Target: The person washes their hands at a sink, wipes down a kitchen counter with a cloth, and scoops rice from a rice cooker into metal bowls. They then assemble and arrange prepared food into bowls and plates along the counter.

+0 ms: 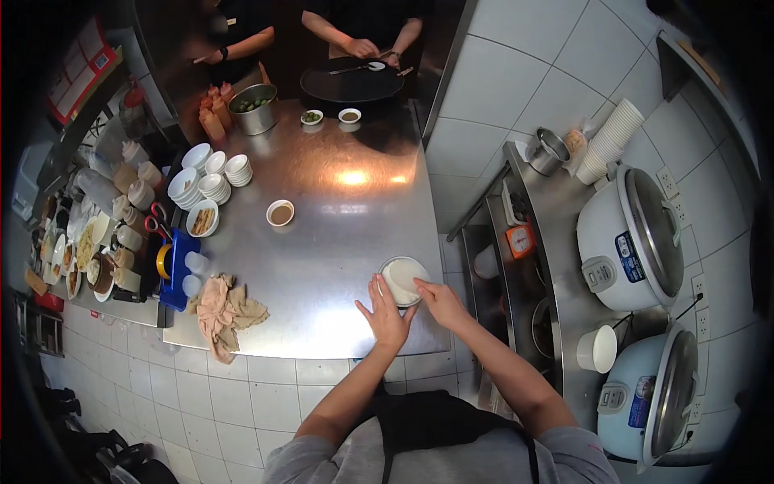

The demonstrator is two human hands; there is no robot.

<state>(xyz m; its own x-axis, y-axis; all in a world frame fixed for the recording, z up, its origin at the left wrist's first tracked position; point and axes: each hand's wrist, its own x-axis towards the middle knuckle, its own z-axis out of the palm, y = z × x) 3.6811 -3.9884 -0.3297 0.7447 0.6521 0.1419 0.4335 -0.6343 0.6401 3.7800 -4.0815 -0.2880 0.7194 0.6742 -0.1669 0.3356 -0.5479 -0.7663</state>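
Observation:
Near the front right of the steel table is a round bowl [389, 264] with a pale, flat white disc [403, 277] across its top; whether it is a lid or the contents I cannot tell. My left hand [387, 321] cups the near left side of the bowl, thumb on the near side and outer fingers spread. From the right, my right hand [441, 305] reaches over the rim with its fingers bent together, the fingertips at the disc's edge. What lies under those fingers is hidden.
A crumpled cloth [223, 312] and a blue caddy [179, 270] lie left. Beyond are a sauce cup [280, 213], stacked white bowls [185, 185] and a metal pot [253, 110]. Two people stand across, one by a black tray [347, 85]. Rice cookers [617, 250] stand right.

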